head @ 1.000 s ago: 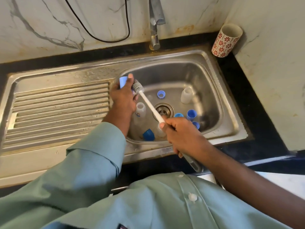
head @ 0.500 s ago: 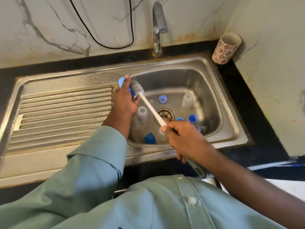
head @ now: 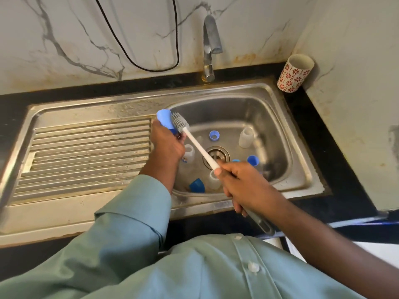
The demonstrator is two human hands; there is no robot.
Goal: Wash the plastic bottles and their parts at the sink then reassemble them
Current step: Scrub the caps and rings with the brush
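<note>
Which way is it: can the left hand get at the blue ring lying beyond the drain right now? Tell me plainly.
Probably not at once. The left hand grips a blue cap being scrubbed by the brush. The blue ring lies uncovered on the sink floor, but the brush shaft crosses between.

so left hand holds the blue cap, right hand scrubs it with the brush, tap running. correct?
Not quite: the tap is off; the head view shows no water coming from it. The rest stands: the left hand holds the blue cap, and the right hand works the brush against it.
</note>
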